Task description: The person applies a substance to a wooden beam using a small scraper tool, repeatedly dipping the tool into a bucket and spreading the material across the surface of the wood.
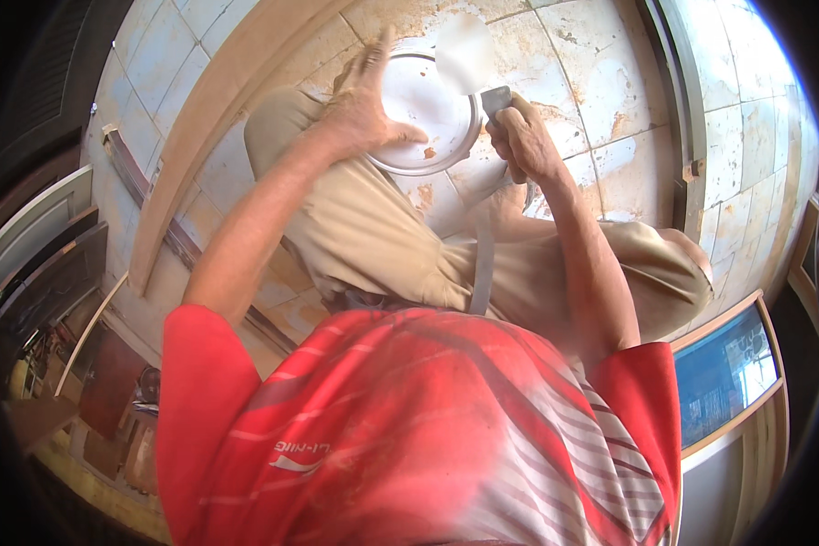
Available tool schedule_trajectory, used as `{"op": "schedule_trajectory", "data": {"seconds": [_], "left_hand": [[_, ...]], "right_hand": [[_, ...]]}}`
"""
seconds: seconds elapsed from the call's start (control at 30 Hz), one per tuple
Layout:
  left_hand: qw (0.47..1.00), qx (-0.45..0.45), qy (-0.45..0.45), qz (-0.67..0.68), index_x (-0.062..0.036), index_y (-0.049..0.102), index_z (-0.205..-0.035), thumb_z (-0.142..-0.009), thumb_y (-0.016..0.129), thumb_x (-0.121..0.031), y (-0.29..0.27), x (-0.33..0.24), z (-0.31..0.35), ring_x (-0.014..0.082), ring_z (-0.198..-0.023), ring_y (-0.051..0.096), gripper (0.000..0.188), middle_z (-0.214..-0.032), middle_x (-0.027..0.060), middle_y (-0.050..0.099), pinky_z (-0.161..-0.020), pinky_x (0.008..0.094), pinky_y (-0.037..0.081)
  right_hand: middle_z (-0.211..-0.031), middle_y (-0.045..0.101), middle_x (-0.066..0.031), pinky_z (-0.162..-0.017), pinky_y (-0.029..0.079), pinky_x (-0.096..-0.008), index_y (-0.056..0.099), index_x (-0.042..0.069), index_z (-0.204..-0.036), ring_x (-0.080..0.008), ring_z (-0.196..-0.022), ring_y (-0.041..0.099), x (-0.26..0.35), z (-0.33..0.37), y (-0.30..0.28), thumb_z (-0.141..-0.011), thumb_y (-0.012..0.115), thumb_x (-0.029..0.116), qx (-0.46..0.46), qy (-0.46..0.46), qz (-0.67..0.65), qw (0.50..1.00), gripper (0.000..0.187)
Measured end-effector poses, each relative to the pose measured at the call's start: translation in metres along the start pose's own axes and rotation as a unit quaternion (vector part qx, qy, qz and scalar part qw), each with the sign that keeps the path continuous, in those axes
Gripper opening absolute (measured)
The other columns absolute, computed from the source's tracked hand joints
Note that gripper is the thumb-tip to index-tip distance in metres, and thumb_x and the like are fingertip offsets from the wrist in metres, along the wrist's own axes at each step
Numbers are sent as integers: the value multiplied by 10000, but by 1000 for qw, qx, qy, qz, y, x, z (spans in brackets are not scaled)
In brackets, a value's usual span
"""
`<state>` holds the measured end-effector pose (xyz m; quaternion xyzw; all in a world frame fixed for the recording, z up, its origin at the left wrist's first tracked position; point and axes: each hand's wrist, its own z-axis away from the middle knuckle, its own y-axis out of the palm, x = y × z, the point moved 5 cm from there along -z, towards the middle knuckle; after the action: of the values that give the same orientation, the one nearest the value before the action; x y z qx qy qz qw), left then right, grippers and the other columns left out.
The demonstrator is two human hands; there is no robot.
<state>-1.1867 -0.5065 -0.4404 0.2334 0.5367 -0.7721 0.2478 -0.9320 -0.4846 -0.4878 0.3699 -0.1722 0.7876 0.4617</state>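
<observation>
A round white lid or tub top [428, 105] with a raised rim lies in front of me, with small orange-brown specks on its face. My left hand [359, 114] is at its left edge, fingers spread upward and thumb reaching over the rim. To the right of the rim, my right hand [523, 141] is closed round a tool with a flat dark grey end [496, 100]. The rest of that tool is hidden by my fingers. A pale blurred patch covers part of the lid's far edge, and I cannot make out what lies behind it.
Stained white floor tiles [623, 177] surround my crossed legs. A long curved-looking wooden board [187, 159] runs along my left, with a dark strip [168, 227] beside it. A dark frame piece [687, 136] lies on the right. Panels [45, 246] stack at far left; a blue-paned wooden frame [728, 364] stands lower right.
</observation>
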Motion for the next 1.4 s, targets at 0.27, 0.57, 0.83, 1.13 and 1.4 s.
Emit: {"op": "schedule_trajectory", "data": {"seconds": [0.27, 0.57, 0.83, 1.13, 1.4], "left_hand": [[954, -54, -236, 176, 118, 131, -1563, -729, 930, -400, 12, 25, 24, 391, -1397, 461, 1265, -1508, 336, 404, -1165, 449, 396], [985, -44, -110, 125, -2, 309, -1516, -665, 968, -388, 6, 33, 16, 347, -1346, 493, 1144, -1385, 244, 538, -1150, 438, 406], [990, -12, -126, 58, -15, 240, -1559, -691, 955, -359, 6, 18, 20, 385, -1380, 452, 1176, -1464, 273, 435, -1158, 447, 392], [994, -14, -65, 81, -28, 202, -1574, -667, 959, -378, 4, 30, 15, 464, -1382, 413, 1233, -1471, 318, 378, -1141, 504, 402], [991, 16, -94, 90, -10, 209, -1576, -700, 942, -356, 3, 31, 17, 456, -1362, 456, 1194, -1485, 312, 377, -1139, 486, 415]], "right_hand": [[-720, 524, 21, -498, 397, -259, 609, 42, -1028, -80, -568, 449, -8, 12, 3, -1048, 592, 391, 8, 18, -81, 996, 350], [-693, 426, 73, -449, 291, -221, 581, 70, -1000, -42, -540, 355, 12, 3, 21, -1054, 612, 373, 88, 82, -114, 986, 309], [-641, 513, -33, -538, 448, -382, 570, -17, -1000, -148, -545, 501, 1, 12, 18, -1044, 615, 344, -166, -199, 273, 927, 367], [-685, 457, 54, -473, 346, -257, 565, 45, -931, -67, -569, 401, -2, 2, 26, -1063, 589, 391, 59, 36, -119, 990, 371], [-694, 468, 55, -488, 353, -256, 612, 29, -987, -55, -569, 393, 1, 1, 22, -1049, 606, 412, 79, 79, -81, 990, 388]]}}
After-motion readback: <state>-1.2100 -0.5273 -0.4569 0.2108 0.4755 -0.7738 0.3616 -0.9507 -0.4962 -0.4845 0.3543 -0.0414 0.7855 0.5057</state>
